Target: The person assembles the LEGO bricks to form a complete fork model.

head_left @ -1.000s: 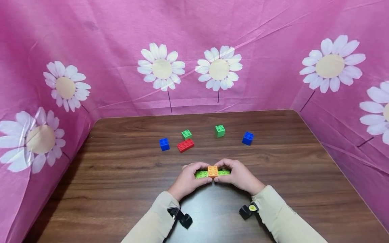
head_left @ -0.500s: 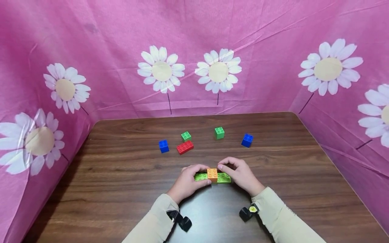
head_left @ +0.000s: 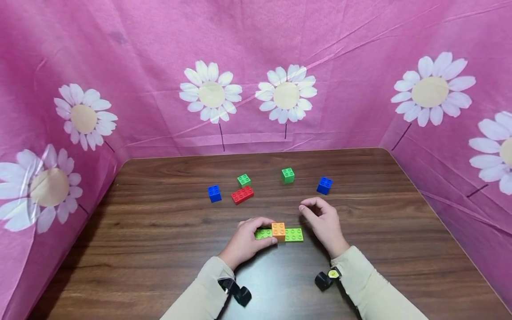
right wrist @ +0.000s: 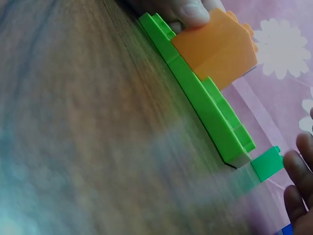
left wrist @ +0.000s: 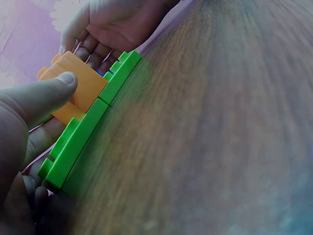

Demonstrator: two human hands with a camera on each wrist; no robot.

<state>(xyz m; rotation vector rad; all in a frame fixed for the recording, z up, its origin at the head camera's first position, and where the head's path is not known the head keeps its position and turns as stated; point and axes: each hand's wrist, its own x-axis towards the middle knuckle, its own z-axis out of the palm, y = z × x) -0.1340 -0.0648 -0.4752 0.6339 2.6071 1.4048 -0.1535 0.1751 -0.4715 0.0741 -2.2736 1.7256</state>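
1. Head view: the left hand (head_left: 245, 240) grips the left end of the light green bricks (head_left: 294, 234), which lie in a row on the wooden table (head_left: 160, 249) with an orange brick (head_left: 278, 230) on top at the middle. The right hand (head_left: 325, 223) hovers just right of and behind the row, fingers loosely curled, holding nothing. Only this view shows the loose bricks farther back: a blue brick (head_left: 214, 193), a red brick (head_left: 242, 194), two small green bricks (head_left: 244, 180) (head_left: 287, 175) and a second blue brick (head_left: 324, 185).
2. Left wrist view: the left thumb (left wrist: 46, 95) presses against the side of the orange brick (left wrist: 78, 90). The seam between the two green bricks (left wrist: 80, 139) shows here.
3. Right wrist view: the right end of the green row (right wrist: 210, 105) lies free on the table; the right fingertips (right wrist: 297, 169) stay apart from it.
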